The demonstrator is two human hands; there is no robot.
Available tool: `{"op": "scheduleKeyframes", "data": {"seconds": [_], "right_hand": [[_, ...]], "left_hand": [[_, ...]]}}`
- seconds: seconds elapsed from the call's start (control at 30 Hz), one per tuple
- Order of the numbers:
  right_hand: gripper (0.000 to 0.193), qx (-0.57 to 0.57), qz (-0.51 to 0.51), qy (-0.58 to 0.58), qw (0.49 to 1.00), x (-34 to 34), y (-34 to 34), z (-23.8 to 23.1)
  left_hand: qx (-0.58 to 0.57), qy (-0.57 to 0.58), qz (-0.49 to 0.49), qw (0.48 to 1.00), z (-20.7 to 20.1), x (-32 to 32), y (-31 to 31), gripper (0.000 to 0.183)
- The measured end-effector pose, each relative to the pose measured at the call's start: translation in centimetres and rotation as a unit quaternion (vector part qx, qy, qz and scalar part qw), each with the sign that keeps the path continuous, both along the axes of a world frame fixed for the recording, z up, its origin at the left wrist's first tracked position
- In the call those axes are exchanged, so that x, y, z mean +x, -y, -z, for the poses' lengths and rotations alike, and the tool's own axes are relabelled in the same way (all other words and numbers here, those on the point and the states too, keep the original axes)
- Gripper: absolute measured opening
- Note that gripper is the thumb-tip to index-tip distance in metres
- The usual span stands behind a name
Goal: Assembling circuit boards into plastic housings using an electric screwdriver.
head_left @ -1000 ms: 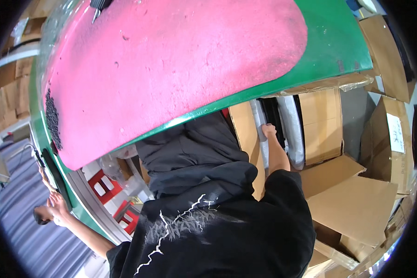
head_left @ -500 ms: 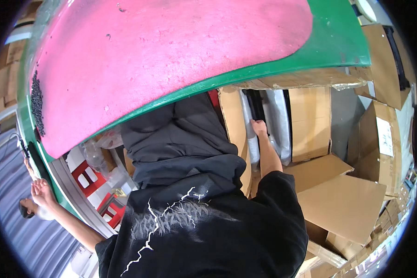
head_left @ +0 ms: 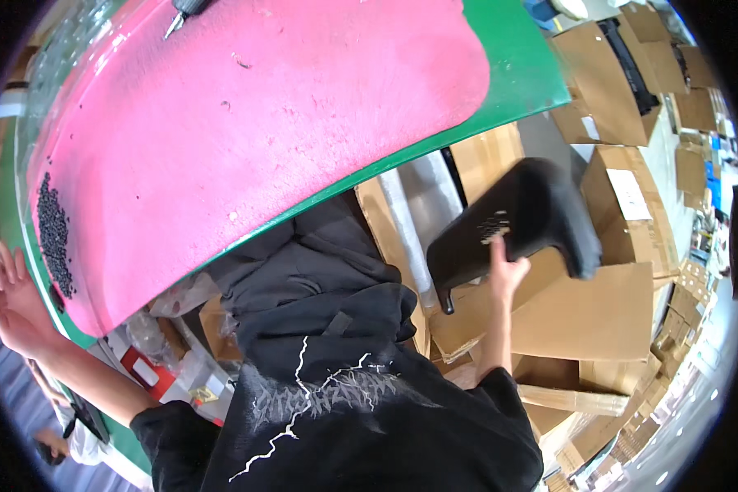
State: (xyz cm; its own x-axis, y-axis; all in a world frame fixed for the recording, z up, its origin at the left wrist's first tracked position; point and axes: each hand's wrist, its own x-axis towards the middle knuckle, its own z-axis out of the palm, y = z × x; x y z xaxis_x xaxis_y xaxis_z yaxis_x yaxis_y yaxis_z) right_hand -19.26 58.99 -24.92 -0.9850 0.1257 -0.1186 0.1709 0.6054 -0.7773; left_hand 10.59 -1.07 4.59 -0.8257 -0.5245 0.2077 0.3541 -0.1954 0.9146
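Observation:
My right hand [head_left: 504, 275] grips a long black boot-shaped part [head_left: 500, 221] by its middle, its fingers partly behind the piece. The part looks smooth, with a curved, flared end at the right and a cluster of small pale slots or marks. It hangs in the air over cardboard flaps, right of the workbench. At the far left my left hand [head_left: 12, 299] is open, palm up and fingers spread, beside the bench's left edge. Below the bench edge, an open carton [head_left: 375, 201] holds pale wrapped pieces [head_left: 443, 184].
A pink mat [head_left: 303, 123] covers most of the green bench top [head_left: 521, 70]. A dark-handled tool [head_left: 190, 6] lies at its far side, and small black pellets [head_left: 54, 238] are heaped at its left. Cardboard boxes [head_left: 603, 82] stand at right. Another person [head_left: 78, 443] is at lower left.
My right hand has come up and right out of the carton, bringing the black part with it. My left hand has moved up and left. The view has shifted, showing the tool.

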Motion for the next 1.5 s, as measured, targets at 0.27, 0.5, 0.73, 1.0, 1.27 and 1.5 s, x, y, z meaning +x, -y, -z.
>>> {"op": "scheduleKeyframes", "data": {"seconds": [0.27, 0.5, 0.73, 1.0, 1.27, 1.5], "right_hand": [[0.023, 0.065, -0.129, -0.380, 0.914, -6.1, 5.4, -20.3], [0.020, 0.244, -0.718, -0.351, 0.549, -5.0, 21.8, -30.1], [0.025, 0.220, -0.885, -0.249, 0.326, 0.7, 35.6, -31.4], [0.024, 0.057, -0.737, -0.360, 0.570, 0.5, 62.9, -31.6], [0.050, 0.180, -0.624, -0.395, 0.650, 3.0, 81.5, -26.2], [0.055, 0.247, -0.605, -0.382, 0.653, 4.5, 89.5, -23.8]], "left_hand": [[-0.435, 0.228, -0.057, 0.869, 1.1, -8.6, -4.2, 0.013], [-0.367, 0.203, -0.027, 0.907, 2.4, -9.1, -6.4, 0.015], [-0.348, 0.223, -0.071, 0.908, 2.0, -8.9, -6.8, 0.032], [-0.481, 0.254, -0.220, 0.810, 2.6, -7.4, -4.9, 0.014], [-0.533, 0.216, -0.278, 0.770, 3.9, -7.3, -4.5, 0.014], [-0.528, 0.227, -0.251, 0.779, 3.6, -7.5, -4.3, 0.012]]}}
